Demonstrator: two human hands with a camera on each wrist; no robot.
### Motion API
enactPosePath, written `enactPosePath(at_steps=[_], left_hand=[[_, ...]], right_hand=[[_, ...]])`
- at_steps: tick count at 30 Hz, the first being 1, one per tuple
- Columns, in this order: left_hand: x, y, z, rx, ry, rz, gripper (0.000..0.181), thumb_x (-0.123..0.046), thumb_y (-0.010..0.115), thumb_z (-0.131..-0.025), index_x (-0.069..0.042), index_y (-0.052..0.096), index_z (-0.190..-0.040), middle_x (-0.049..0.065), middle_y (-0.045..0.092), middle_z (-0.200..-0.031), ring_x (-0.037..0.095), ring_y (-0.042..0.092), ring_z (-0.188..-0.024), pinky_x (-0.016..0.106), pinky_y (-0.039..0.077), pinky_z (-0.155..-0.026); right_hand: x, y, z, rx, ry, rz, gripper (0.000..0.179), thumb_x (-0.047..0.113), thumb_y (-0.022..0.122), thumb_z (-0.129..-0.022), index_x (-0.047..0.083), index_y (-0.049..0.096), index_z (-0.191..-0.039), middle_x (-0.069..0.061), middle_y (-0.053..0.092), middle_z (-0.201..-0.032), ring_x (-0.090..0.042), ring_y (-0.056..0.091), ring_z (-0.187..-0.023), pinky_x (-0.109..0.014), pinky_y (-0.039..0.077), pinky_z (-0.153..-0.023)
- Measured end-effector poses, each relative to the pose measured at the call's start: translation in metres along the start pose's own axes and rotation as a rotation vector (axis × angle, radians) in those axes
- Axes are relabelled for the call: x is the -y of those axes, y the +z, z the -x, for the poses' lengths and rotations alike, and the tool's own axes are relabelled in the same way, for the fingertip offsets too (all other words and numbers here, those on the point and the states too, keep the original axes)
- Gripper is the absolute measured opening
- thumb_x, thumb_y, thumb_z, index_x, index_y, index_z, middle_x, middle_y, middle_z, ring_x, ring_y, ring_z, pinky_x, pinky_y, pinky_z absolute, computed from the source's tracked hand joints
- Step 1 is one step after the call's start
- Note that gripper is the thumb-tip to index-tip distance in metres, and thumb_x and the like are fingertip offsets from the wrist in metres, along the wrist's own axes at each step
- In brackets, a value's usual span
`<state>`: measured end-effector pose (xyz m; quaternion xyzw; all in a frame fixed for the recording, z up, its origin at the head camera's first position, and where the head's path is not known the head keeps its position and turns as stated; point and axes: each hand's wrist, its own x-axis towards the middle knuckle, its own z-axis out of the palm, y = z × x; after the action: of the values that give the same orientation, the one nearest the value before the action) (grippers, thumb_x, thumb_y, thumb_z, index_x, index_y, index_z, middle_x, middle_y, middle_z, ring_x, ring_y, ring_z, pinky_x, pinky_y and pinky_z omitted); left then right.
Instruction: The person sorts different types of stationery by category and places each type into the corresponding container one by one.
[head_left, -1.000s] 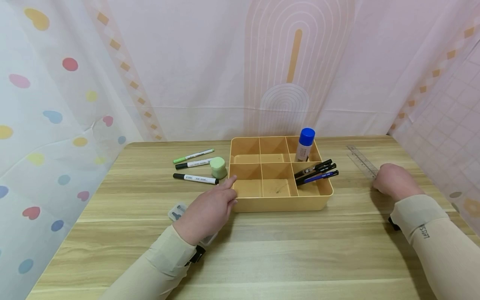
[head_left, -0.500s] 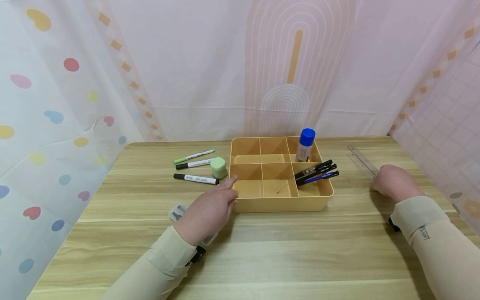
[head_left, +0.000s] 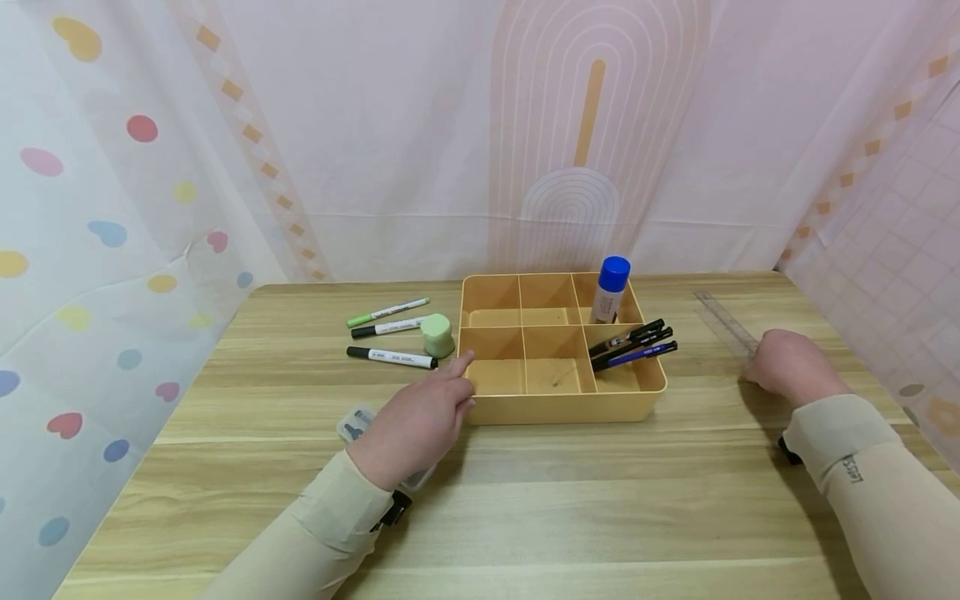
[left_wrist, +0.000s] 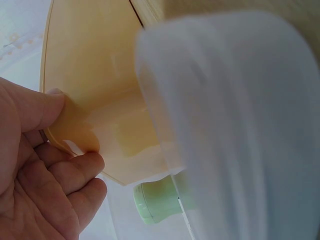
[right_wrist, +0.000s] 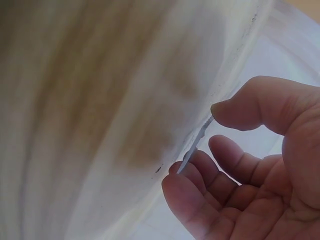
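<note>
In the head view my left hand holds the front left corner of a yellow compartment organizer box, fingers over its rim. The left wrist view shows the thumb and curled fingers at the edge of the box wall. Over at the right, my right hand pinches the near end of a clear ruler, whose far end points back and left. Seen close in the right wrist view, the ruler shows edge-on between thumb and fingers.
A blue-capped glue stick and several pens stand in the box's right compartments. Left of it lie a green marker, two black-capped markers and a light green object. A translucent case is partly under my left forearm.
The ruler's visible strip looks narrower, as if tipped a little in my right hand. My left hand and the box stay where they were.
</note>
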<state>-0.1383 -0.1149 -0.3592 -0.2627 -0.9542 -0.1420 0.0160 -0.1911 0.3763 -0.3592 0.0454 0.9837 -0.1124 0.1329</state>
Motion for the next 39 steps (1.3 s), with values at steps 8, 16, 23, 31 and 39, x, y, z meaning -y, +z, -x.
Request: enactPosePath(at_steps=[8, 16, 23, 31, 39], left_hand=[[0.0, 0.0, 0.0, -0.003, 0.003, 0.002, 0.022, -0.018, 0.059, -0.108, -0.013, 0.067, -0.088, 0.015, 0.048, -0.162, 0.034, 0.054, -0.145, 0.05, 0.055, -0.109], [0.001, 0.001, -0.001, 0.006, 0.002, -0.001, 0.021, -0.019, 0.059, -0.108, -0.013, 0.067, -0.089, 0.015, 0.047, -0.163, 0.035, 0.054, -0.145, 0.05, 0.055, -0.109], [0.0, 0.0, 0.0, 0.0, 0.007, -0.003, 0.021, -0.018, 0.059, -0.108, -0.012, 0.067, -0.089, 0.015, 0.048, -0.162, 0.033, 0.053, -0.146, 0.05, 0.054, -0.109], [0.0, 0.0, 0.0, -0.004, 0.01, -0.003, 0.021, -0.018, 0.059, -0.108, -0.012, 0.067, -0.089, 0.015, 0.049, -0.162, 0.034, 0.055, -0.144, 0.05, 0.056, -0.107], [0.001, 0.001, 0.0, -0.008, 0.007, -0.004, 0.022, -0.018, 0.059, -0.108, -0.013, 0.066, -0.088, 0.014, 0.048, -0.162, 0.034, 0.056, -0.143, 0.05, 0.057, -0.105]], right_hand=[[0.0, -0.005, 0.004, -0.035, -0.009, -0.046, 0.03, 0.018, 0.07, -0.088, -0.011, 0.064, -0.094, -0.02, 0.065, -0.082, -0.031, 0.055, -0.072, -0.041, 0.051, -0.062], [0.007, -0.016, 0.011, -0.082, -0.011, -0.053, 0.048, 0.021, 0.063, -0.095, -0.02, 0.058, -0.121, -0.04, 0.064, -0.117, -0.047, 0.064, -0.092, -0.057, 0.057, -0.076], [0.02, -0.027, 0.02, -0.159, -0.019, -0.072, 0.057, 0.023, 0.061, -0.095, -0.019, 0.052, -0.132, -0.042, 0.055, -0.135, -0.059, 0.058, -0.116, -0.07, 0.05, -0.095], [0.046, -0.035, 0.032, -0.308, -0.077, -0.122, 0.051, 0.02, 0.06, -0.093, -0.016, 0.056, -0.129, -0.039, 0.058, -0.132, -0.056, 0.059, -0.117, -0.07, 0.048, -0.096], [0.082, -0.04, 0.047, -0.374, -0.169, -0.111, 0.042, 0.016, 0.062, -0.091, -0.012, 0.064, -0.122, -0.034, 0.063, -0.121, -0.045, 0.059, -0.103, -0.064, 0.05, -0.087]])
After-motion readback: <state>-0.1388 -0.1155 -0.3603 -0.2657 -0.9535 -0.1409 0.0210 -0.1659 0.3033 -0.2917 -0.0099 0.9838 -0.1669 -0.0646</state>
